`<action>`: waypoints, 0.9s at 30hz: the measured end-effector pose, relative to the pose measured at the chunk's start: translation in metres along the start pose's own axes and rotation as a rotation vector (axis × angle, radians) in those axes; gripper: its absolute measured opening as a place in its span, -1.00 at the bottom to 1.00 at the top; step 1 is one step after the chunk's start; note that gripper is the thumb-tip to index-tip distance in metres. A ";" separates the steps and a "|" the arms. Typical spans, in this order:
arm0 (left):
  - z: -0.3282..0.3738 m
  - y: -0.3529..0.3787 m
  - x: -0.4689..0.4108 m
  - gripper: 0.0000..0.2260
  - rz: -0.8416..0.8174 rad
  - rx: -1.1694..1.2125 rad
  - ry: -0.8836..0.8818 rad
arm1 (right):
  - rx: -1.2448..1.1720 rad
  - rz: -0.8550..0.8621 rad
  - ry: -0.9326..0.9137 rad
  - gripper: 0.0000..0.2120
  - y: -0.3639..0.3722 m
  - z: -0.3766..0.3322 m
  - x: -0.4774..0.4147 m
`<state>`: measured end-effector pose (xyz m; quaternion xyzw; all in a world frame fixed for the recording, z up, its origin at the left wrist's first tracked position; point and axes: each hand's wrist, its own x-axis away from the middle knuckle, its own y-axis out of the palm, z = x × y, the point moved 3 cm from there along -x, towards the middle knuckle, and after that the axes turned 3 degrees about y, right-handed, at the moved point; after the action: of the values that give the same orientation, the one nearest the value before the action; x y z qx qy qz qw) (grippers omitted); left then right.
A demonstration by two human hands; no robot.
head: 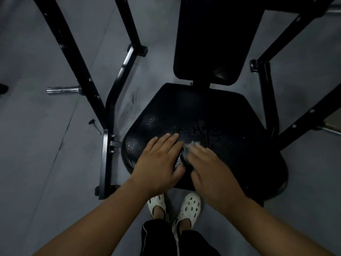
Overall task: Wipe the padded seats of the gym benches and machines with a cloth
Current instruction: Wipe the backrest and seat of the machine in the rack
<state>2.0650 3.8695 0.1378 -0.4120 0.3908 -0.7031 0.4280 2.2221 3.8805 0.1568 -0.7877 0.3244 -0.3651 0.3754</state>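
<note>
Your left hand (pixel 158 159) lies flat and released on the front of the padded seat (pixel 230 117), gripping nothing. Your right hand (pixel 212 169), blurred, presses outstretched fingers on the cloth (pixel 198 140) just beside it. The cloth sits near the seat's front middle, so the bare pad runs away from you toward the backrest (pixel 215 43), and the right hand is the nearer.

Grey floor (pixel 36 145), chrome bar stub (pixel 62 90) at left, small pin (pixel 95 126) lying on floor, white perforated clogs (pixel 191 204)

Gym, padded machine seat (pixel 212 111), black steel frame (pixel 108 108), rubber floor (pixel 46 145)
</note>
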 end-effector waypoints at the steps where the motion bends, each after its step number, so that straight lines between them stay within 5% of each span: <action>1: 0.000 0.001 0.000 -0.39 0.003 -0.004 -0.005 | -0.008 -0.035 -0.028 -0.39 -0.004 0.009 0.015; 7: 0.006 -0.001 -0.015 -0.33 -0.023 -0.009 -0.032 | -0.020 0.172 0.248 -0.53 -0.016 0.053 -0.041; 13: 0.000 0.000 -0.037 -0.31 -0.001 0.039 -0.083 | -0.104 0.077 -0.007 -0.48 -0.008 0.036 0.003; 20: 0.001 0.001 -0.052 -0.26 -0.041 0.012 -0.103 | -0.093 0.237 0.264 -0.67 -0.013 0.073 -0.113; 27: 0.001 0.001 -0.067 -0.23 -0.072 0.024 -0.098 | -0.118 0.115 -0.031 -0.56 -0.017 0.085 -0.047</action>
<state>2.0863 3.9305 0.1209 -0.4544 0.3457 -0.7017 0.4261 2.2705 3.9560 0.1167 -0.7942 0.3843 -0.3106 0.3537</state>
